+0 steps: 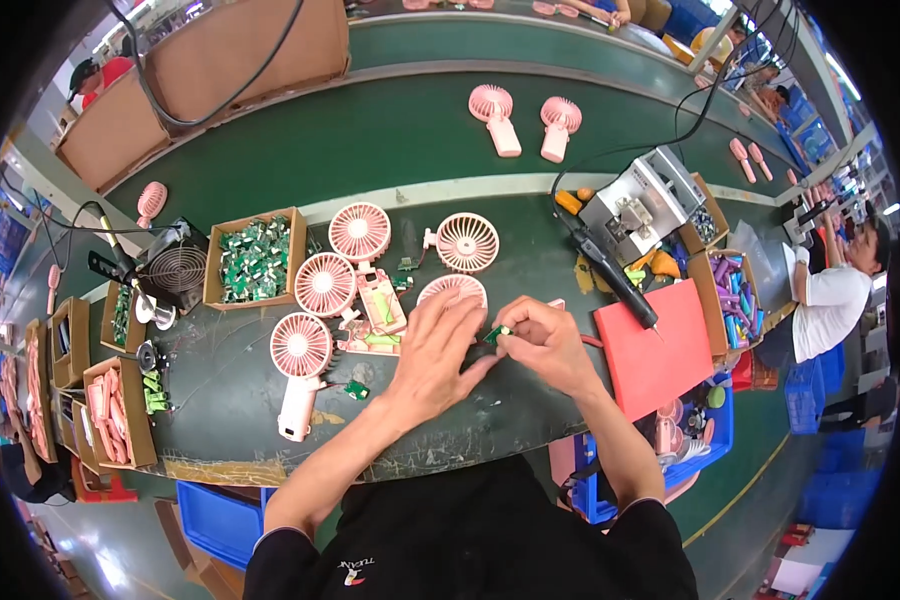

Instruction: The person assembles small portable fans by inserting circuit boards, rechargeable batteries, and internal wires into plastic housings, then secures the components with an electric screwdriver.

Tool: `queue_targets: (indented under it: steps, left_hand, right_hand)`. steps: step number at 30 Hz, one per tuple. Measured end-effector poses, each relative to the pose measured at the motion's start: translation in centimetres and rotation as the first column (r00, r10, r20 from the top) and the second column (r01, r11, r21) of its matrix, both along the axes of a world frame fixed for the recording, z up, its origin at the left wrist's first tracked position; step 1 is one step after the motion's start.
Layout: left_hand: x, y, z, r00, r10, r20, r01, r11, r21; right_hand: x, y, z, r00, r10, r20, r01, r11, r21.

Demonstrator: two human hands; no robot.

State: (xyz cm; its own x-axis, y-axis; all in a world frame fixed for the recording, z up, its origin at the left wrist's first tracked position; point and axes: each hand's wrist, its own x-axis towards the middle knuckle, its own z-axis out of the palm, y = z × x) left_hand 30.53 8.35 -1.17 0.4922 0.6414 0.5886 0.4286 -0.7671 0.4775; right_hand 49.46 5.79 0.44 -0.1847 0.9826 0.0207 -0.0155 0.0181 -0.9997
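My right hand (550, 345) is closed in a pinch on a small green circuit board (497, 334). Just left of it, my left hand (432, 350) curls its fingers over a pink handheld fan (453, 287), covering the lower part of the fan head. The left thumb points toward the board, and its fingertips are partly hidden. Left of my hands lie more pink fans: a whole one with its handle (301, 345), and some with opened handles (380, 300) showing a green cell inside. Another fan head (467, 242) rests beyond my hands.
A cardboard box of green circuit boards (255, 262) stands at left, with a box of pink shells (115, 412) nearer. At right are a red pad (660, 345), a black electric screwdriver (615, 280), a metal machine (640, 205) and a box of cells (735, 300). Finished-looking fans (495, 118) lie on the green conveyor.
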Motion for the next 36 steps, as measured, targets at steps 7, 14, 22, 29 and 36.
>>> queue_targets:
  steps: [7,14,22,29,36]
  left_hand:
    - [0.0,0.9,0.7,0.988,-0.089,0.128,0.124,0.945,-0.303]
    - [-2.3,-1.9,2.2,0.885,0.184,0.428,0.273,0.540,-0.796]
    - [-7.0,-6.0,1.1,0.854,0.260,0.450,0.125,0.737,-0.664]
    - [-12.7,-10.0,3.9,0.885,0.350,0.307,-0.043,0.717,-0.695]
    - [-18.8,-8.1,3.5,0.868,0.371,0.330,-0.062,0.740,-0.669]
  right_hand:
    - [-0.1,0.5,1.9,0.992,-0.060,-0.112,0.061,0.998,0.004]
    - [-1.8,0.9,0.4,0.976,-0.016,-0.217,-0.005,0.996,-0.095]
    - [-6.4,-0.5,1.7,0.981,0.192,0.008,-0.191,0.979,-0.065]
    - [-11.5,-1.3,2.7,0.902,0.290,0.319,-0.377,0.890,0.257]
    - [-17.4,1.5,3.8,0.783,0.394,0.481,-0.513,0.847,0.140]
